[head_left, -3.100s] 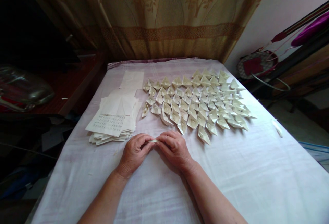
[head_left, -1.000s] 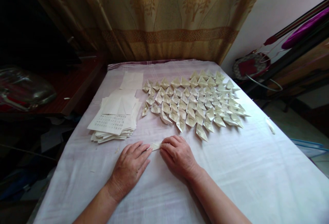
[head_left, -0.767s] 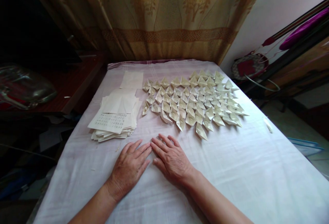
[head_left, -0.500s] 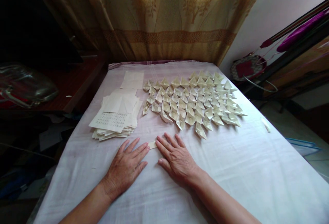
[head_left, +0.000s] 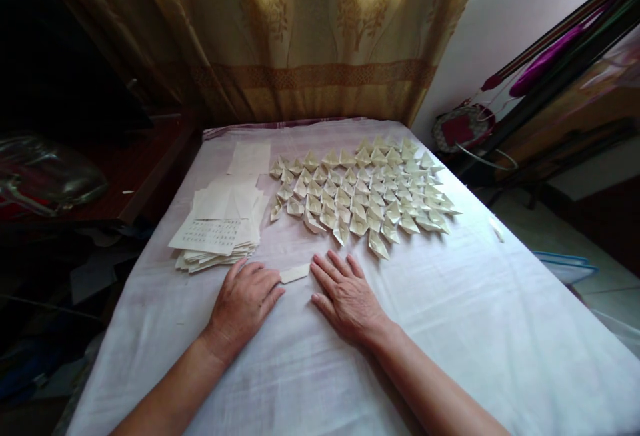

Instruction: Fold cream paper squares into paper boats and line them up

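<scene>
A narrow folded strip of paper (head_left: pixel 296 273) lies on the white cloth between my hands. My left hand (head_left: pixel 246 297) is at its left end, fingers bent over that end and the thumb close in front; the fingertips are partly hidden. Palm down, my right hand (head_left: pixel 346 295) rests flat with its fingers spread, the index fingertip touching the strip's right end. Beyond my left hand is a stack of paper sheets (head_left: pixel 200 241), the upper ones showing rows of small marks. Many folded paper boats (head_left: pixel 357 223) stand in rows past my right hand.
The cloth-covered table (head_left: pixel 320 383) reaches back to a gold curtain (head_left: pixel 310 29). On the left, a clear plastic bag (head_left: pixel 55 173) sits on a dark red-brown surface. A small white scrap (head_left: pixel 496 228) lies by the right edge, and a bag (head_left: pixel 463 129) is beyond the far right corner.
My left fingers have gone from stretched flat to bent around the strip's left end. My right hand has shifted slightly right, and more of the strip shows. The camera view has turned slightly.
</scene>
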The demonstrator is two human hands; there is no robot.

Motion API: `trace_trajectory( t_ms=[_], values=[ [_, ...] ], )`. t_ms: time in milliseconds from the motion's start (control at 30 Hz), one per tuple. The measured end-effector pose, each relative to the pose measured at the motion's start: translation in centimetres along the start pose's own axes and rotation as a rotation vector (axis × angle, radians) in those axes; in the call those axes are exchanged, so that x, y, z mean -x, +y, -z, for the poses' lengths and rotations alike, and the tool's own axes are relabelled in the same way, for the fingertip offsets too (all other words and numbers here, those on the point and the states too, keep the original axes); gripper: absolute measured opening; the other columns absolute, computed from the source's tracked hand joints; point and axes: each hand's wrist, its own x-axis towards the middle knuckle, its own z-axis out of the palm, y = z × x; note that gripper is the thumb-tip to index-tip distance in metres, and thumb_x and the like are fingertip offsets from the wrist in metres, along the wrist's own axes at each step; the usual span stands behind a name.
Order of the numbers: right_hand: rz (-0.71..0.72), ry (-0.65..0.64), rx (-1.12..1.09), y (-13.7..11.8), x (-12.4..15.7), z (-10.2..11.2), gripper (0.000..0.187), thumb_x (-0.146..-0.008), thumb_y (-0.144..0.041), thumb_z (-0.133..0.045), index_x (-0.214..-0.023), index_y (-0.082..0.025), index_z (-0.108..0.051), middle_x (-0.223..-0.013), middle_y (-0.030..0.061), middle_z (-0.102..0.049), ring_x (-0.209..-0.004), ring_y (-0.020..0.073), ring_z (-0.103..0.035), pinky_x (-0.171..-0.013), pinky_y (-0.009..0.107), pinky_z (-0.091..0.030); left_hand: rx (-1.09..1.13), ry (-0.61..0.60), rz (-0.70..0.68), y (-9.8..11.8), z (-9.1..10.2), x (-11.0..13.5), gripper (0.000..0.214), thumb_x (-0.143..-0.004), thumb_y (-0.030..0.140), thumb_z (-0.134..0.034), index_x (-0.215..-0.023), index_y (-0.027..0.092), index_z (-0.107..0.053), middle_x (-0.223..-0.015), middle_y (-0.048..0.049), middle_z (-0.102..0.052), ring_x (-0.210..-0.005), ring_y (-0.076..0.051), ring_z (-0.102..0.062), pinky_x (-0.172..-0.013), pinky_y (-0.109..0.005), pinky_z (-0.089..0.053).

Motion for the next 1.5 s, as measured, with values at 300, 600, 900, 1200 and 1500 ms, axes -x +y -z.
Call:
trace_trajectory(
  t_ms=[300,600,900,1200,1500],
  values=[
    [0.008,0.113,-0.086,0.4,0.3,-0.1,0.047,-0.094,-0.03,-0.056,-0.139,-0.019,-0.053,-0.145,0.0103,-0.054,-0.136,0.031,-0.045,-0.114,0.056,-0.028,-0.009,0.1,0.027,1.5,-1.3,-1.3,0.012,-0.091,0.024,-0.063,-0.102,0.021,-0.065,-0.096,-0.0046,-0.072,-0.092,-0.025,-0.062,-0.09,-0.042,-0.043],
    [-0.031,0.303,-0.331,0.1,-1.5,-0.8,0.019,-0.09,-0.023,-0.059,-0.104,-0.021,-0.072,-0.098,0.0069,-0.075,-0.09,0.0209,-0.067,-0.082,0.033,-0.05,0.13,0.163,-0.111,1.0,-2.2,-1.2,0.014,-0.094,0.012,-0.056,-0.098,0.022,-0.063,-0.1,-0.0027,-0.072,-0.095,-0.021,-0.063,-0.092,-0.039,-0.047],
    [-0.149,-0.053,-0.155,-2.1,-3.6,1.8,0.016,-0.089,-0.026,-0.061,-0.087,-0.024,-0.077,-0.083,0.003,-0.075,-0.076,0.0156,-0.066,-0.064,0.024,-0.038,0.151,0.16,-0.098,1.2,-2.1,-1.4,0.01,-0.094,0.013,-0.054,-0.099,0.019,-0.061,-0.104,-0.006,-0.073,-0.099,-0.021,-0.065,-0.097,-0.041,-0.048],
    [-0.273,-0.117,-0.12,-2.1,-4.5,2.1,0.023,-0.088,-0.026,-0.057,-0.078,-0.024,-0.077,-0.077,0.0025,-0.076,-0.068,0.0148,-0.065,-0.058,0.027,-0.029,0.08,0.136,-0.121,1.3,-2.0,-1.5,0.009,-0.095,0.02,-0.057,-0.096,0.021,-0.066,-0.118,-0.0074,-0.071,-0.11,-0.024,-0.062,-0.101,-0.046,-0.046],
    [-0.352,-0.108,-0.173,-1.8,-4.5,2.0,0.023,-0.085,-0.027,-0.056,-0.081,-0.025,-0.079,-0.079,0.0027,-0.078,-0.071,0.0158,-0.067,-0.058,0.026,-0.03,0.065,0.109,-0.134,1.6,-2.0,-1.6,0.013,-0.094,0.023,-0.059,-0.094,0.024,-0.072,-0.131,-0.0088,-0.064,-0.122,-0.027,-0.055,-0.104,-0.048,-0.044]
  ],
)
